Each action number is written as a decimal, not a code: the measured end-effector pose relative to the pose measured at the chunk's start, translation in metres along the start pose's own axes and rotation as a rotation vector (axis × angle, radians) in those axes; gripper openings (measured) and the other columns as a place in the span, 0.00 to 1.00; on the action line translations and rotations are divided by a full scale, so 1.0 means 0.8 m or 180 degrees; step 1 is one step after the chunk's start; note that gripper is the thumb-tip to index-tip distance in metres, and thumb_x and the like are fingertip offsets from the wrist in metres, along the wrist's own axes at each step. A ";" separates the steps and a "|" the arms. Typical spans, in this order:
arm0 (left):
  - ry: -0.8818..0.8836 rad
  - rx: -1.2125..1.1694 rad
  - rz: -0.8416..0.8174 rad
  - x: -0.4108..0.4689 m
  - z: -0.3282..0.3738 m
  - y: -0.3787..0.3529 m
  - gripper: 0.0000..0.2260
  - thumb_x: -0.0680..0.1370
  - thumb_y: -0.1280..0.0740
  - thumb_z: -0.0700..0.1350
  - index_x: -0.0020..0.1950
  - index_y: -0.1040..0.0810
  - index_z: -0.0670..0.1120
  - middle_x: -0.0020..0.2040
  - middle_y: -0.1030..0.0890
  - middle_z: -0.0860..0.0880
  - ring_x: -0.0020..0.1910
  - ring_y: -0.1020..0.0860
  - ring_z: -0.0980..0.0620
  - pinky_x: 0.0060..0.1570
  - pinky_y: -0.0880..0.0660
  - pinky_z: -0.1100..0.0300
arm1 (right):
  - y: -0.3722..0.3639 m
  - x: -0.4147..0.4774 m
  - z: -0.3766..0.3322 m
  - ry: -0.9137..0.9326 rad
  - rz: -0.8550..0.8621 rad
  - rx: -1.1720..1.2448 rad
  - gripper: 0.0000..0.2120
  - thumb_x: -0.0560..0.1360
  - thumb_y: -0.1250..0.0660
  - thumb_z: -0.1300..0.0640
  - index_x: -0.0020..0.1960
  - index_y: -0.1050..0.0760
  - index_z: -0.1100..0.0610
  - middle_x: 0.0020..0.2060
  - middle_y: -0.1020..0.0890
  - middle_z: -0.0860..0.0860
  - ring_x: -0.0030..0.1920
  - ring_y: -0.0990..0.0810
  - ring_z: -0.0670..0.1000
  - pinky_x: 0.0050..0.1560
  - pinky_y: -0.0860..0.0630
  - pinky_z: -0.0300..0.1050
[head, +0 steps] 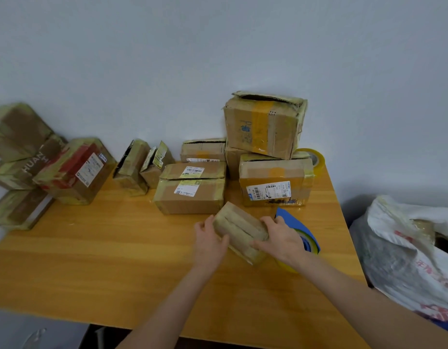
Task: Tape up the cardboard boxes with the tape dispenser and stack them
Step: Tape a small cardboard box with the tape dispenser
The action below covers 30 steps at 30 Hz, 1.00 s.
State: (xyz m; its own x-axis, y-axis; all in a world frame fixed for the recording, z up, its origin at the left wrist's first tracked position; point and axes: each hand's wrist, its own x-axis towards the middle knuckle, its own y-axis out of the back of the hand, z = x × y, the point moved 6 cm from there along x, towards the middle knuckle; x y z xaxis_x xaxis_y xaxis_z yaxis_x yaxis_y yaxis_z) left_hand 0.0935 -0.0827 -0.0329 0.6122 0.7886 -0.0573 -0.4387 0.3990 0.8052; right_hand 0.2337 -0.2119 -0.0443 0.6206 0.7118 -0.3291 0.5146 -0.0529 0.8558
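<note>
A small cardboard box (239, 229), wrapped in yellowish tape, is held tilted just above the wooden table (104, 248). My left hand (210, 241) grips its left end and my right hand (280, 239) grips its right end. Directly behind my right hand lies the blue tape dispenser (302, 230) with a yellow tape roll in it, partly hidden by the hand. Several taped boxes stand behind: a labelled box (190, 192), another labelled box (275, 182) and a large box (264, 124) stacked on top at the back.
A stack of taped boxes (19, 167) and a red-printed box (75, 171) occupy the table's left end. Two small open boxes (142, 166) lean by the wall. A spare tape roll (312, 158) sits at the back right. A white sack (406, 253) stands right of the table.
</note>
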 end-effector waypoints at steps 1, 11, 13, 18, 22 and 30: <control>0.0082 -0.0249 -0.0121 -0.001 0.001 -0.005 0.29 0.76 0.31 0.47 0.75 0.39 0.47 0.69 0.40 0.45 0.52 0.23 0.52 0.54 0.26 0.62 | -0.001 0.000 -0.002 -0.0017 0.0012 0.0042 0.34 0.72 0.33 0.36 0.72 0.38 0.50 0.59 0.29 0.52 0.54 0.23 0.54 0.51 0.22 0.48; -0.0733 0.1107 -0.1070 -0.005 0.028 -0.051 0.41 0.74 0.30 0.57 0.79 0.52 0.55 0.78 0.64 0.48 0.77 0.60 0.45 0.75 0.48 0.49 | 0.021 0.002 0.068 -0.0525 0.0334 0.0005 0.25 0.77 0.35 0.43 0.70 0.35 0.51 0.64 0.29 0.53 0.61 0.27 0.55 0.56 0.24 0.48; -0.0801 0.1178 -0.1025 -0.003 0.022 -0.050 0.38 0.77 0.33 0.52 0.79 0.54 0.57 0.77 0.65 0.47 0.77 0.60 0.45 0.74 0.48 0.52 | 0.021 0.004 0.102 -0.0900 0.0132 -0.0149 0.28 0.75 0.33 0.42 0.69 0.36 0.54 0.62 0.29 0.54 0.62 0.27 0.56 0.56 0.25 0.48; -0.0941 0.1149 -0.1071 0.000 0.006 -0.049 0.36 0.79 0.35 0.47 0.77 0.57 0.59 0.77 0.66 0.49 0.77 0.61 0.47 0.75 0.44 0.48 | -0.004 0.012 0.147 -0.1374 -0.0318 0.0250 0.14 0.75 0.31 0.45 0.46 0.29 0.56 0.34 0.24 0.50 0.34 0.24 0.49 0.31 0.31 0.41; -0.1006 0.1067 -0.1122 0.001 0.006 -0.049 0.36 0.79 0.35 0.44 0.74 0.59 0.61 0.76 0.67 0.51 0.77 0.62 0.49 0.75 0.44 0.49 | -0.013 0.020 0.163 -0.1541 -0.0304 0.0599 0.14 0.73 0.29 0.50 0.36 0.29 0.57 0.28 0.28 0.50 0.29 0.29 0.49 0.30 0.35 0.42; -0.1038 0.0843 -0.1014 -0.002 0.007 -0.050 0.34 0.80 0.36 0.43 0.77 0.54 0.58 0.75 0.67 0.53 0.77 0.62 0.51 0.74 0.46 0.54 | -0.010 0.014 0.138 -0.1659 -0.0614 0.2290 0.16 0.65 0.28 0.64 0.50 0.28 0.66 0.42 0.24 0.58 0.42 0.24 0.56 0.40 0.30 0.50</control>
State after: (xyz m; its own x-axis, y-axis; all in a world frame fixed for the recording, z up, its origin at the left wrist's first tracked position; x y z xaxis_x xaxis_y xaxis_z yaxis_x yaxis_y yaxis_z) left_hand 0.1135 -0.1022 -0.0618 0.8796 0.4440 -0.1708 -0.0419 0.4301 0.9018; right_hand 0.3020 -0.2810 -0.0990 0.5844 0.3558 -0.7293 0.7739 -0.5147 0.3690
